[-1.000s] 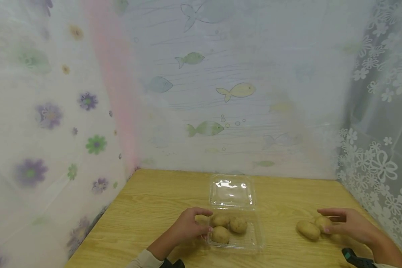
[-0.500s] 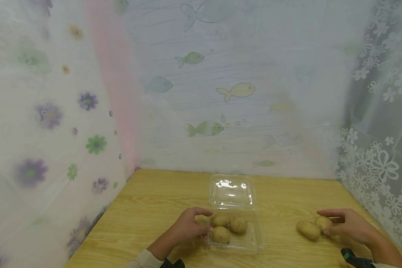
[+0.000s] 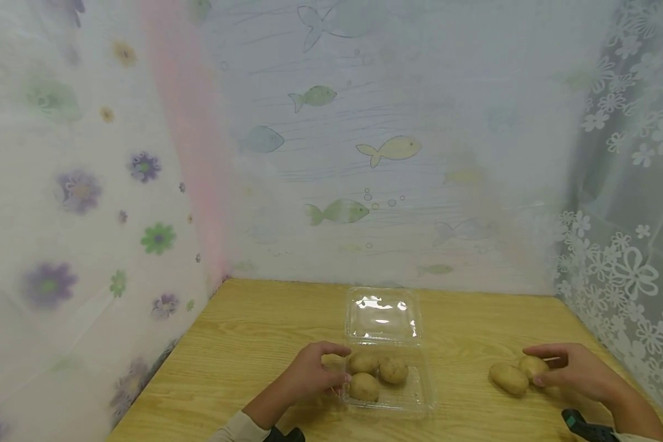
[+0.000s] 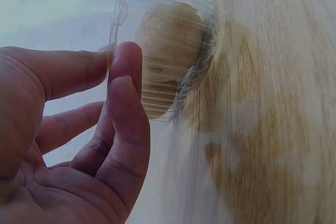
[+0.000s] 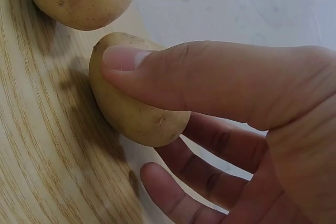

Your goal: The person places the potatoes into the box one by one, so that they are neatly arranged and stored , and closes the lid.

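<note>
A clear plastic clamshell container (image 3: 415, 390) lies with its lid (image 3: 383, 314) folded back behind it. Three potatoes sit inside on its left side: a rear-left one (image 3: 363, 362), a right one (image 3: 393, 371) and a front one (image 3: 363, 387). My left hand (image 3: 308, 371) pinches the container's left rim, thumb against fingers, as the left wrist view shows close up. Off to the right, my right hand (image 3: 577, 371) grips a potato (image 5: 139, 111) between thumb and fingers, low over the table. Just left of it lies another potato (image 3: 508, 378).
The wood-grain table (image 3: 254, 325) meets a curtain (image 3: 331, 258) with fish drawings at its back edge. Flowered sheets hang along the left and right sides. A dark device (image 3: 585, 425) is strapped at the right wrist.
</note>
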Available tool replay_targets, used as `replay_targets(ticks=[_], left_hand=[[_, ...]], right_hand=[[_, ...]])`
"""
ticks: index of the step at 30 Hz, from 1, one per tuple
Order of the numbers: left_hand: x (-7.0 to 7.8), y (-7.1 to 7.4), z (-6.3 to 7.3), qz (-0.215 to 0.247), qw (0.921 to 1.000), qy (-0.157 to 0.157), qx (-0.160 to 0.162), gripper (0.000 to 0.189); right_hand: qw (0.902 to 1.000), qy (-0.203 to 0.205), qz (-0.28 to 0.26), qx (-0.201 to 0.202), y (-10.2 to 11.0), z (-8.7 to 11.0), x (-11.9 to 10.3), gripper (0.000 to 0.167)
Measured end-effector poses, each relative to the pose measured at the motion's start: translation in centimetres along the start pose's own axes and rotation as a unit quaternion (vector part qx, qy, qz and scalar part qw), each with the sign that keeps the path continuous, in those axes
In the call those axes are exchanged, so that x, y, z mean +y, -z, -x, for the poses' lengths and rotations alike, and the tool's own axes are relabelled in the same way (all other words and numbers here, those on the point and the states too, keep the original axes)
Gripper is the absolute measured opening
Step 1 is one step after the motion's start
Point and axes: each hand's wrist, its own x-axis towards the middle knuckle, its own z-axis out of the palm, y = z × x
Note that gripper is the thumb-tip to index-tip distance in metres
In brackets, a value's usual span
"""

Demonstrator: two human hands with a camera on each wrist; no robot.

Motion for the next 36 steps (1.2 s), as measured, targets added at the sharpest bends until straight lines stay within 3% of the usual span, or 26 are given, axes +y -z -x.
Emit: replay_targets(ticks=[13,21,28,36], left_hand=[[-0.1,0.1,-0.1,0.001,1.0000,-0.002,-0.007,0.047],[-0.1,0.0,-0.1,0.000,1.0000,0.002,-0.001,0.046],[-0.1,0.0,-0.2,-0.004,1.0000,-0.004,-0.002,0.046],[-0.2,-0.1,-0.3,-0.008,1.0000,-0.005,0.001,0.046]], right_hand=[[0.9994,-0.005,0.026,0.025,0.1,0.3,-0.5,0.061],[0.9995,-0.021,0.003,0.025,0.3,0.5,-1.1,0.062],[0.9968,-0.036,0.048,0.053,0.7,0.8,-2.0,0.063],[0.9974,-0.011,0.046,0.055,1.0,0.5,-2.8,0.063]])
